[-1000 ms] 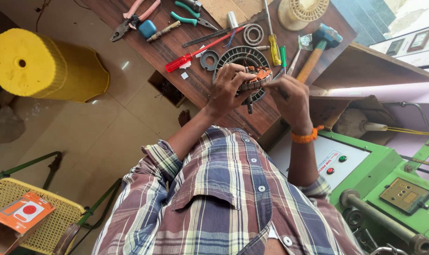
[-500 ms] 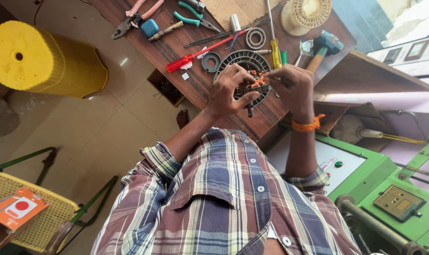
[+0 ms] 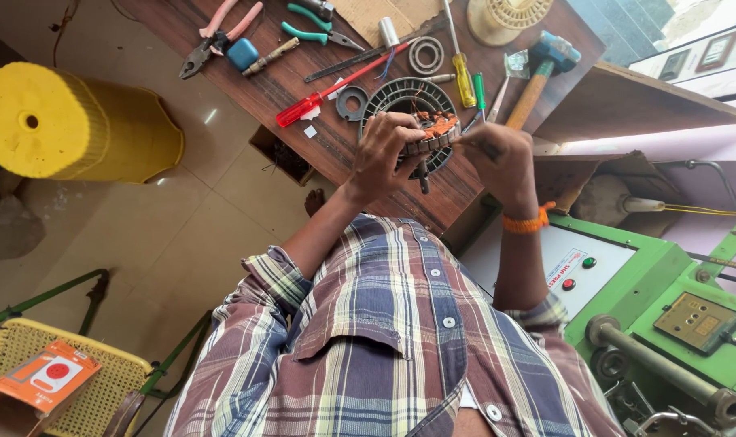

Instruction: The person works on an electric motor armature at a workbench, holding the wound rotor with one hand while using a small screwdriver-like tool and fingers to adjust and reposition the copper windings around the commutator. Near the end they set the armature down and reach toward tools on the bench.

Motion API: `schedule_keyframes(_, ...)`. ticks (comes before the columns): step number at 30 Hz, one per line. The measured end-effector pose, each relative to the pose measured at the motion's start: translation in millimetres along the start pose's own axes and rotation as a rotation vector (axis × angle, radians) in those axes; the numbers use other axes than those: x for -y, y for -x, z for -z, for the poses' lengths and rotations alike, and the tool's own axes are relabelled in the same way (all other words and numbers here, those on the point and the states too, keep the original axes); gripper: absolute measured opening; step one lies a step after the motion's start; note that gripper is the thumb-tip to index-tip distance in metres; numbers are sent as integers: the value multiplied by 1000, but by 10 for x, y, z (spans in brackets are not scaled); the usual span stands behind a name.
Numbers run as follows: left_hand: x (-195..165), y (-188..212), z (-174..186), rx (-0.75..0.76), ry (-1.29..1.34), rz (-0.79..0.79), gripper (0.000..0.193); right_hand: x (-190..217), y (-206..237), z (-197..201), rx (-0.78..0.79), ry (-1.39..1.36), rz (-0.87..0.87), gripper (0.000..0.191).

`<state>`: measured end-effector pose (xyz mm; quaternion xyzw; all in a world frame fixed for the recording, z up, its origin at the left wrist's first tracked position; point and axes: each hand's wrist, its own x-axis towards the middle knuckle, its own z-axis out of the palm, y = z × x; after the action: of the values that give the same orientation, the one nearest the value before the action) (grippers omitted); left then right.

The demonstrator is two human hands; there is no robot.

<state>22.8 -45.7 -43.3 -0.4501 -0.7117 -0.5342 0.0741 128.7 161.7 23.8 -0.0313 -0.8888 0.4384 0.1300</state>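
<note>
Both my hands are raised over the wooden workbench (image 3: 303, 133). Between them is a small round motor stator (image 3: 434, 132) with orange-brown copper windings and a metal toothed rim. My left hand (image 3: 386, 152) grips its left side with curled fingers. Against its right edge my right hand (image 3: 501, 158), an orange band on the wrist, pinches shut; whether it also holds a thin tool I cannot tell. Beneath the stator lies a black round ribbed cover (image 3: 400, 95).
Scattered on the bench are a red screwdriver (image 3: 335, 85), pink-handled pliers (image 3: 218, 32), green-handled pliers (image 3: 315, 32), a yellow screwdriver (image 3: 462, 74), a hammer (image 3: 542, 73) and metal rings (image 3: 425, 55). A yellow stool (image 3: 68, 121) stands left. A green machine (image 3: 667, 307) is right.
The stator and both hands stay together over the black cover. My right hand has shifted slightly on the stator's edge; the view has drifted a little.
</note>
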Motion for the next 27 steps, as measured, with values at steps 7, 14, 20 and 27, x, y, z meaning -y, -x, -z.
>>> schedule_keyframes(7,-84,-118,75,5,-57,-10,40,-68,-678,-169,98,28,178,11)
schedule_keyframes(14,-189,-430,-29,104,92,634,44,42,-631,-239,-46,105,70,17)
schedule_keyframes(20,100,-402,178,270,549,623,17,401,-220,-249,-77,84,39,15)
schedule_keyframes(27,299,-371,281,381,830,560,15,532,144,-580,-86,-63,-154,9)
